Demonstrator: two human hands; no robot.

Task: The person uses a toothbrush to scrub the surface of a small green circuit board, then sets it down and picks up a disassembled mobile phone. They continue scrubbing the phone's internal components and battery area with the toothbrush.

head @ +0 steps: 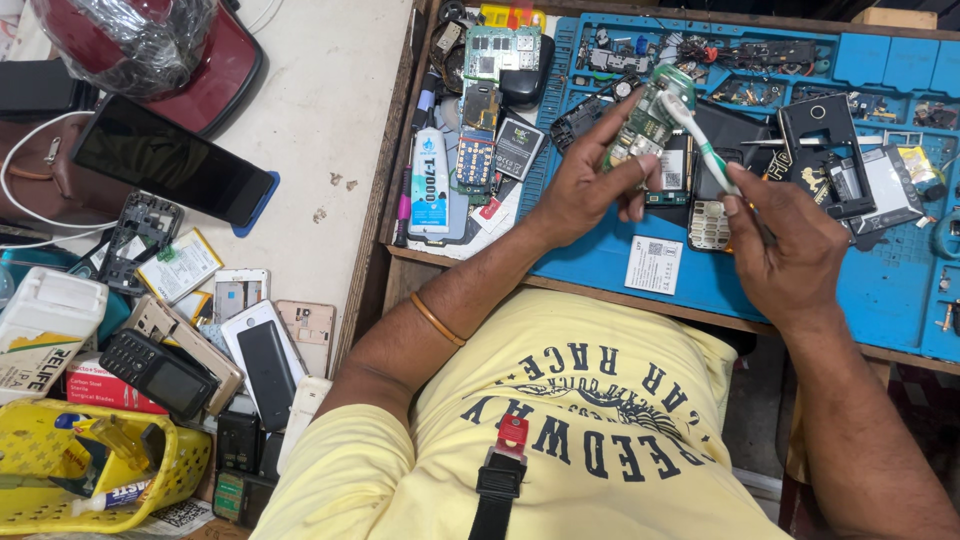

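Two hands are working above the blue repair mat point(600, 262). The left hand point(590, 185) is gripping a green circuit board point(645, 125), its fingers closed around the board's lower end. The right hand point(785, 245) is closed around the handle of a white and green toothbrush point(700, 140) and is pressing the brush head against the upper end of the board.

Position: the board is being held in the air over the middle of the mat, just left of a keypad phone body point(708, 222) that is lying on the mat.

Orientation: the board's long axis is running from near-left to far-right, with its upper end tilting away from the person toward the far parts tray point(700, 50). The toothbrush is crossing it on the opposite diagonal, with its head at far-left and its handle at near-right.

Progress, as a judgement: the board is already standing free of any phone shell, so dismantling appears done. Brushing appears to be the step in hand. Whether the surface is clean cannot be told at this size. Reassembly appears to be outstanding, since shells, a back cover point(815, 135) and a battery point(518, 148) are lying loose around the mat. A white glue tube point(430, 185) is lying to the left, untouched.
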